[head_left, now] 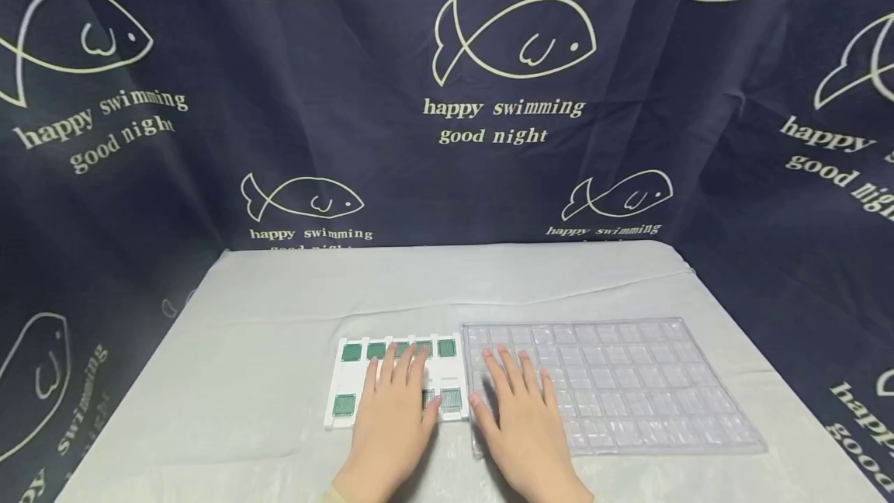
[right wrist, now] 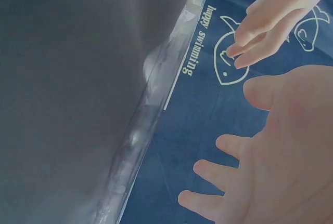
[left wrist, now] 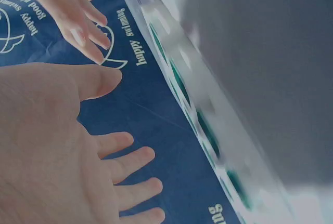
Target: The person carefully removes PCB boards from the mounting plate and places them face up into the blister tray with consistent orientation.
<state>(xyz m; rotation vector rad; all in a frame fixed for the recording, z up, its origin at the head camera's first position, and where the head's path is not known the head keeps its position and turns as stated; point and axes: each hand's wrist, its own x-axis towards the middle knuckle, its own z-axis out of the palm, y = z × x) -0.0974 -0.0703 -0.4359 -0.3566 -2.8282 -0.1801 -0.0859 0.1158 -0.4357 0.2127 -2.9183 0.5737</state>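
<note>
- Pale grey cloth-covered table [head_left: 279, 293], navy fish-print curtain [head_left: 391, 138] behind.
- Left hand [head_left: 394, 410], fingers spread, over white tray of green square chips [head_left: 344, 383], lower centre.
- Right hand [head_left: 520, 410], fingers spread, on clear plastic compartment tray [head_left: 628, 386].

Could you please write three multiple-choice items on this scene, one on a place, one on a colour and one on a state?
1. Where does the clear plastic tray lie relative to the white tray?
A. To its right
B. To its left
C. Stacked on top of it

2. What colour are the small square chips in the white tray?
A. Red
B. Green
C. Yellow

3. How do the two hands stand?
A. Both clenched into fists
B. Both with fingers spread out straight
C. One pinching a chip

Answers:
1. A: in the head view the clear tray lies beside the white tray's right edge on the table.
2. B: the head view shows green squares in the white tray's pockets.
3. B: the left hand lies over the white tray and the right hand over the clear tray, fingers extended, holding nothing.
</note>
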